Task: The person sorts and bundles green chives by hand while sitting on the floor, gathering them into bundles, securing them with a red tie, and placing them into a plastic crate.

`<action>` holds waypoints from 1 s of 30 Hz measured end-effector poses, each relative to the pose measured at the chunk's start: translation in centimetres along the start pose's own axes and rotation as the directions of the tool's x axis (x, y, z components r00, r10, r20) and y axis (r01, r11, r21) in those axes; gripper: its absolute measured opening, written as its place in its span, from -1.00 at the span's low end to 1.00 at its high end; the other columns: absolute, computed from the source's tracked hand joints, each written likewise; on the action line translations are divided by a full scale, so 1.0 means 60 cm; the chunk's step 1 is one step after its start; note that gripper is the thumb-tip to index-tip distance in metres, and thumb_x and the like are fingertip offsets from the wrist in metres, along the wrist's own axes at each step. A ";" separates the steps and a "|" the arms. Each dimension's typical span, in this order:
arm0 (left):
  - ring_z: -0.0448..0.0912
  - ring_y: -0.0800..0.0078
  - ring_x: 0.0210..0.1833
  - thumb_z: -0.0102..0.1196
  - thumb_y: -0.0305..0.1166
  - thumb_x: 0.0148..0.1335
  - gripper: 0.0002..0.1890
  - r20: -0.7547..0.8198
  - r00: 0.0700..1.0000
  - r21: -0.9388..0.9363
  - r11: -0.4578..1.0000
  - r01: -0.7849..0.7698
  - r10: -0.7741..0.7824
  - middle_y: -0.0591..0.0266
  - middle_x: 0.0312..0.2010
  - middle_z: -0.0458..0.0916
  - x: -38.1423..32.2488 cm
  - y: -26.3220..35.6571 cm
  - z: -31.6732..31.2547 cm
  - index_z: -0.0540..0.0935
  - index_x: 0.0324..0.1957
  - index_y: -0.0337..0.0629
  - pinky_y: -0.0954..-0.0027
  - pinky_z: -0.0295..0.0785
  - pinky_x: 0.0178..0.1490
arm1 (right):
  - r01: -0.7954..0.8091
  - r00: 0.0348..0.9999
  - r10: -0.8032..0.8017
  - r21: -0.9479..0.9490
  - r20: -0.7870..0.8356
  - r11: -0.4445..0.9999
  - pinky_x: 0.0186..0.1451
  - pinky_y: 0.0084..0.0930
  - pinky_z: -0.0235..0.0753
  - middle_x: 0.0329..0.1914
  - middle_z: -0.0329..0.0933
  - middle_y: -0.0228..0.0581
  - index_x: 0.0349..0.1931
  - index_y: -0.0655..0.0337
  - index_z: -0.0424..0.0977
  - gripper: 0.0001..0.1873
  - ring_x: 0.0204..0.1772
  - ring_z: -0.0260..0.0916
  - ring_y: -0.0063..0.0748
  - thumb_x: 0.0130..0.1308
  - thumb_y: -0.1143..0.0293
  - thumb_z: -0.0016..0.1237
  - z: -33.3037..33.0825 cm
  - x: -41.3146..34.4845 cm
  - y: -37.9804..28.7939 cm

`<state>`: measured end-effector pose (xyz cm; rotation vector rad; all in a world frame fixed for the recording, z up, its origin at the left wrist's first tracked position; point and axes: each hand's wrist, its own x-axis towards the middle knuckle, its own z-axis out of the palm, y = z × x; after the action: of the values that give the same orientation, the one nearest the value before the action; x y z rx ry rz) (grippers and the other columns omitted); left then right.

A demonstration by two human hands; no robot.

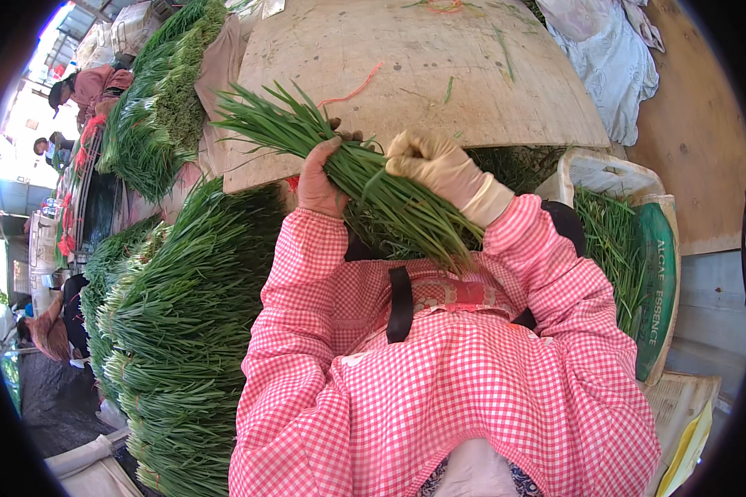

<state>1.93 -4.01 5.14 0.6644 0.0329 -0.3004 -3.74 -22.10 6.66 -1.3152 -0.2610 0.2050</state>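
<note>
A bunch of long green leaves, apparently garlic chives (404,208), lies aslant between my hands, leaf tips to the upper left and stem ends to the lower right. My bare left hand (323,177) is closed around its upper part, with the thumb on top and darkened fingertips showing beyond. Over the bunch's middle, my right hand (438,171) in a pale glove has curled fingers that pinch a bent leaf blade (373,181). The glove hides part of the bunch. Beyond both hands is a wooden board (410,87) with a red tie (351,93) on it.
Tied chive bundles (174,335) are stacked at my left, with more bundles (155,118) farther off. At right, a white plastic crate (615,171) holds loose leaves (606,248) beside a green printed sack (656,286). Pale cloth (618,68) hangs behind. Another person (96,87) bends at far left.
</note>
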 end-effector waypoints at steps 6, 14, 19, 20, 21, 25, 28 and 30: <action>0.54 0.27 -0.29 -0.01 -0.53 0.07 -0.73 -0.068 0.997 -0.023 0.999 -0.026 0.025 0.16 -0.43 0.53 -0.002 0.010 -0.026 0.43 -0.13 -0.21 0.13 0.50 -0.18 | -0.069 0.986 -0.051 0.661 0.160 0.747 -0.41 -0.67 0.25 -0.63 0.25 -0.54 -0.15 0.21 0.39 -0.75 -0.54 0.15 -0.66 0.23 0.28 -0.06 -0.067 -0.042 -0.026; 0.46 0.41 -0.40 0.03 -0.46 0.08 -0.90 -0.121 0.992 -0.229 0.971 -0.067 0.039 0.31 -0.52 0.49 0.006 0.048 -0.072 0.50 -0.33 -0.19 0.22 0.45 -0.23 | 0.515 0.854 -0.302 0.768 -0.423 0.380 -0.24 -0.46 0.35 -0.17 0.40 -0.31 -0.06 0.14 0.28 -0.64 -0.15 0.38 -0.44 0.12 0.32 -0.03 -0.192 -0.210 -0.084; 0.45 0.43 -0.40 0.03 -0.46 0.08 -0.90 -0.116 0.989 -0.185 0.977 -0.109 0.088 0.31 -0.53 0.49 0.009 0.064 -0.068 0.51 -0.32 -0.20 0.25 0.44 -0.18 | -0.319 0.816 0.577 -0.859 -0.034 0.401 -0.23 -0.39 0.45 -0.41 0.47 -0.18 -0.28 0.24 0.43 -0.77 -0.35 0.45 -0.19 0.05 0.35 -0.07 -0.108 -0.191 -0.129; 0.45 0.43 -0.41 0.03 -0.46 0.08 -0.90 -0.110 0.990 -0.175 0.979 -0.104 0.086 0.31 -0.53 0.49 0.006 0.065 -0.060 0.51 -0.32 -0.19 0.23 0.44 -0.16 | -0.184 0.912 0.406 -0.942 -0.057 0.281 -0.28 -0.40 0.42 -0.47 0.45 -0.17 -0.21 0.24 0.43 -0.72 -0.38 0.44 -0.21 0.03 0.38 -0.04 -0.089 -0.185 -0.121; 0.45 0.43 -0.41 0.03 -0.46 0.09 -0.90 -0.108 0.990 -0.153 0.983 -0.105 0.089 0.32 -0.53 0.49 0.001 0.069 -0.051 0.51 -0.32 -0.19 0.21 0.44 -0.13 | -0.064 0.976 0.216 -0.989 -0.033 0.135 -0.34 -0.41 0.39 -0.53 0.43 -0.17 -0.14 0.24 0.43 -0.67 -0.41 0.42 -0.23 0.02 0.41 -0.01 -0.074 -0.178 -0.108; 0.48 0.39 -0.39 0.02 -0.44 0.11 -0.94 -0.110 0.991 -0.090 0.992 -0.089 0.079 0.31 -0.53 0.47 -0.004 0.055 -0.017 0.46 -0.36 -0.17 0.10 0.46 -0.14 | 0.350 0.863 -0.433 -0.926 0.261 0.140 -0.27 -0.38 0.43 -0.42 0.46 -0.21 -0.08 0.10 0.43 -0.67 -0.34 0.45 -0.19 0.09 0.36 -0.02 0.004 -0.097 -0.075; 0.48 0.38 -0.38 0.01 -0.44 0.11 -0.93 -0.085 0.994 -0.050 0.996 -0.080 0.075 0.29 -0.53 0.47 -0.005 0.046 -0.002 0.46 -0.35 -0.18 0.11 0.46 -0.13 | 0.329 0.849 -0.430 -0.944 0.306 -0.022 -0.30 -0.42 0.45 -0.45 0.45 -0.25 -0.26 0.12 0.43 -0.83 -0.34 0.47 -0.24 0.13 0.34 -0.09 0.033 -0.058 -0.042; 0.48 0.37 -0.38 0.01 -0.44 0.12 -0.94 -0.082 0.993 -0.035 0.996 -0.084 0.080 0.28 -0.53 0.47 -0.006 0.045 -0.001 0.46 -0.36 -0.17 0.11 0.46 -0.13 | 0.319 0.901 -0.348 -0.940 0.260 0.122 -0.26 -0.38 0.43 -0.47 0.43 -0.22 -0.31 0.13 0.45 -0.84 -0.32 0.44 -0.20 0.08 0.36 -0.03 0.023 -0.045 -0.030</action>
<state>2.37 -1.89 6.78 0.6375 0.0884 -0.1932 -6.73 -22.02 8.53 -2.5243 -0.7602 -0.5094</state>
